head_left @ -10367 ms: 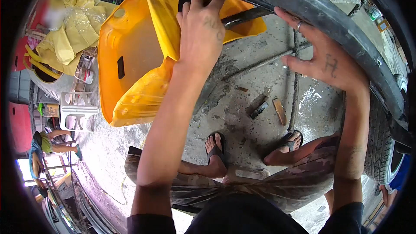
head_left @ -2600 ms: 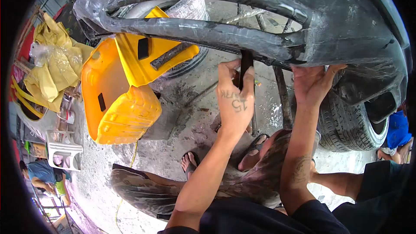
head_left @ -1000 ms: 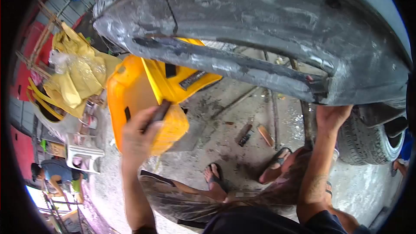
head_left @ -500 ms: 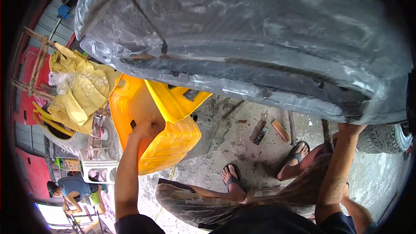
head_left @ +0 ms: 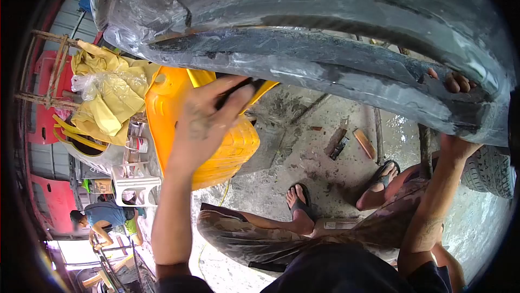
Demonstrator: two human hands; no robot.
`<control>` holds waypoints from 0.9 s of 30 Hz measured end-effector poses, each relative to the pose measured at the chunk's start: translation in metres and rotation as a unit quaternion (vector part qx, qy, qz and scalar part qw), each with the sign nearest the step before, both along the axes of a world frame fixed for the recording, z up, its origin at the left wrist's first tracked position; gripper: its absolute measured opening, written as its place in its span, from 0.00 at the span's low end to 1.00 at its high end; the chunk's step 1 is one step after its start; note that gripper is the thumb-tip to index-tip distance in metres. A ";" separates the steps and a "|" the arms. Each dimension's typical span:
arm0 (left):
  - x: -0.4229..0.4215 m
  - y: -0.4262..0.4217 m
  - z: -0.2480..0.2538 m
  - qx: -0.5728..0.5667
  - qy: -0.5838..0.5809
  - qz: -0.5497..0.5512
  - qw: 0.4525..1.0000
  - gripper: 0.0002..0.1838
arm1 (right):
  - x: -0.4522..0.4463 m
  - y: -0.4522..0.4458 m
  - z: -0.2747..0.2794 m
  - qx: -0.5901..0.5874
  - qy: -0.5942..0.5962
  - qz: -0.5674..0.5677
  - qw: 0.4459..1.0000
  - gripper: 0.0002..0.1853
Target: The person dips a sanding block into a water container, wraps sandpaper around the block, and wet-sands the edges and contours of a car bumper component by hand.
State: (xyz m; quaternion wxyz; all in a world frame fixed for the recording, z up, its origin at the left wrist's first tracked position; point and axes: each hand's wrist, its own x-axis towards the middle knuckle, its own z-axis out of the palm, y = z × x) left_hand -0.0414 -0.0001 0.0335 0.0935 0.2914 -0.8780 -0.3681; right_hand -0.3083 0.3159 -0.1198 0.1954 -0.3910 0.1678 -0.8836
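Note:
A large grey car bumper with whitish, scuffed patches fills the top of the head view. My right hand grips its lower edge at the right, the fingertips curling up through the long slot. In front of the yellow plastic container, my left hand is raised close beneath the bumper's left part. Its thumb and fingers are bent around a small dark piece, whose kind I cannot make out. The hand hides part of the container.
Crumpled yellow sheeting and a white plastic stool stand left. Another person bends over at the lower left. A wooden block lies on the concrete floor near my feet. A tyre is at the right.
My left hand has come up out of the yellow container toward the bumper. The bumper sits higher in view and shows its slot; the right hand's fingertips now show through it.

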 end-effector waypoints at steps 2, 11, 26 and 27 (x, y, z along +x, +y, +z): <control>-0.018 0.002 -0.016 -0.013 0.027 -0.012 0.999 0.11 | -0.008 0.014 -0.025 0.017 -0.023 -0.032 0.999 0.43; -0.038 0.001 -0.056 -0.347 0.183 -0.186 0.901 0.10 | -0.004 0.016 -0.035 -0.048 -0.078 0.046 0.995 0.46; -0.005 0.037 -0.015 -0.328 0.009 -0.084 0.941 0.11 | 0.013 -0.001 -0.009 0.019 -0.295 -0.105 0.949 0.42; 0.006 0.035 -0.011 -0.293 0.002 -0.057 0.954 0.15 | 0.007 0.006 -0.019 -0.035 -0.119 0.078 0.989 0.39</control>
